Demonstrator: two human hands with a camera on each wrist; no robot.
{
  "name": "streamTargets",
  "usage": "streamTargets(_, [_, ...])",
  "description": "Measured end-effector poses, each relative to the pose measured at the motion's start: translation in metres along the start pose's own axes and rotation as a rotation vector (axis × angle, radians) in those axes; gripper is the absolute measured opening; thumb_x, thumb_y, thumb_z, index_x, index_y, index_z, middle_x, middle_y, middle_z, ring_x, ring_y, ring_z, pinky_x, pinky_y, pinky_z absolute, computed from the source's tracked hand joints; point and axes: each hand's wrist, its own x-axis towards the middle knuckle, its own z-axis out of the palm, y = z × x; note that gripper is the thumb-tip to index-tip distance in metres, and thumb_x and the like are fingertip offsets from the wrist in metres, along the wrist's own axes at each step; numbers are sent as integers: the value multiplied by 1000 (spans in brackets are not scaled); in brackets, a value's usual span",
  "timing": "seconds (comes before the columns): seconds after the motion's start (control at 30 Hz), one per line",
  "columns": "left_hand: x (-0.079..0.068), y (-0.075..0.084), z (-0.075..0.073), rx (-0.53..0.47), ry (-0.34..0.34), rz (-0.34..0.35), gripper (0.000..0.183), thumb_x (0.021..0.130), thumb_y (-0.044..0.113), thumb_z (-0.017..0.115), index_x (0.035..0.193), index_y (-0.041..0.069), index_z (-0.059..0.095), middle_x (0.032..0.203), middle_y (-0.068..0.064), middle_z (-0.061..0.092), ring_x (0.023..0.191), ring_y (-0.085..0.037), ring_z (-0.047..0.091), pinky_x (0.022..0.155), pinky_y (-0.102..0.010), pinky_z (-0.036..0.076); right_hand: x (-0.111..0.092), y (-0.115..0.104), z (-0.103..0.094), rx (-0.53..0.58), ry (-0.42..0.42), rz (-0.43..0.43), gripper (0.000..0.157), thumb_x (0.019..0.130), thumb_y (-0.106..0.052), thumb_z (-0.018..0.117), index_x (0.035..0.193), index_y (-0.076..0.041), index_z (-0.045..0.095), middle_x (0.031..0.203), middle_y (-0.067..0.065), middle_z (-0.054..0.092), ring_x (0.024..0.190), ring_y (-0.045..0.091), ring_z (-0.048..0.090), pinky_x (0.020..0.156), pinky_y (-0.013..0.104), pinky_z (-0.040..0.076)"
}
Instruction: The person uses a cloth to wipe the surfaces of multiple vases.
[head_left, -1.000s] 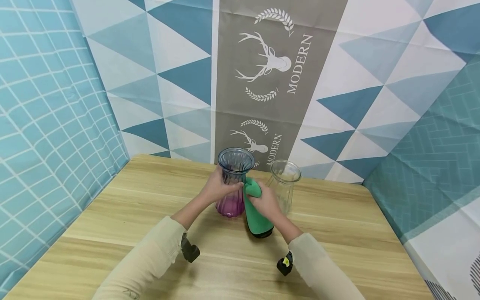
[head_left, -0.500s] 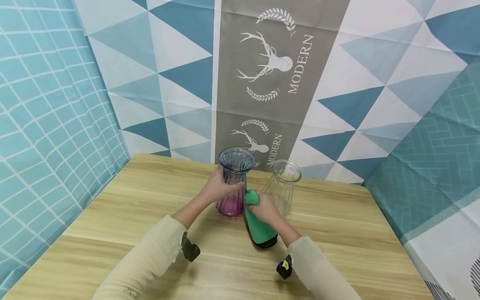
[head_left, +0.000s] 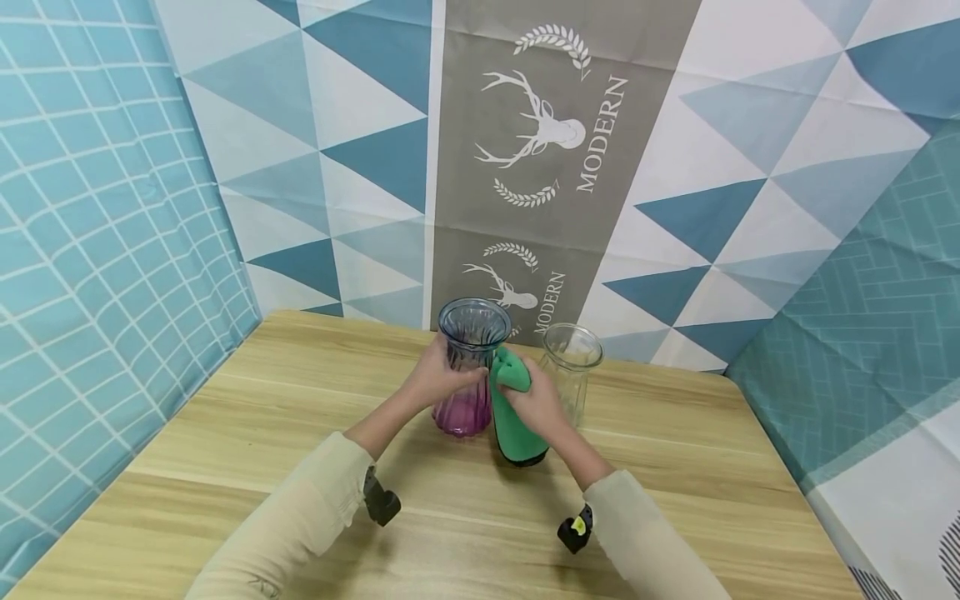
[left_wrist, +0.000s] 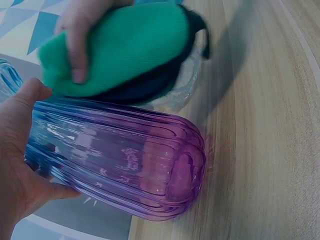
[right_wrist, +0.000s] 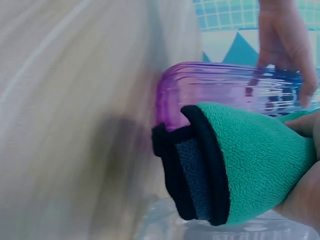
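A ribbed glass vase (head_left: 463, 408), blue at the flared rim and pink-purple at the base, stands upright on the table. My left hand (head_left: 441, 377) grips it round the neck from the left, thumb across the near side. In my right hand (head_left: 542, 402) is a folded green cloth (head_left: 517, 433) with a dark edge, pinched near its top. The cloth hangs down along the vase's right side. From the left wrist view, the cloth (left_wrist: 120, 50) lies against the upper flank of the vase (left_wrist: 125, 155). The right fingers are partly hidden by the cloth.
A clear glass vase (head_left: 573, 354) stands just right of and behind my right hand, partly covered by it. The wooden table (head_left: 300, 400) meets a patterned backdrop (head_left: 375, 208) at its far edge. Black wrist cameras hang below both sleeves.
The right hand with the green cloth dips down along the vase, then rises again, now slightly right of where it began. The left hand and the coloured vase stay put.
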Motion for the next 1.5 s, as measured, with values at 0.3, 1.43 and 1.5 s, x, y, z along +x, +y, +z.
streamTargets(0.3, [-2, 3, 0, 2, 9, 16, 79, 73, 14, 74, 139, 4, 31, 130, -20, 50, 123, -34, 49, 104, -49, 41, 7, -11, -8, -6, 88, -97, 55, 80, -8, 70, 132, -10, 52, 126, 17, 59, 113, 32, 57, 91, 48, 49])
streamTargets(1.43, [0, -3, 3, -3, 2, -17, 82, 74, 26, 78, 139, 8, 32, 129, -16, 54, 123, -32, 50, 106, -47, 38, -10, 27, 8, -161, -158, -14, 48, 79, -5, 70, 125, -2, 56, 106, 17, 66, 92, 27, 61, 76, 39, 54])
streamTargets(1.5, [-1, -3, 3, -16, 6, -33, 84, 74, 30, 79, 139, 9, 31, 129, -15, 54, 123, -31, 50, 106, -46, 39, -11, 30, 11, -165, -164, -16, 47, 78, -4, 70, 123, -1, 56, 105, 17, 66, 92, 28, 62, 77, 39, 54])
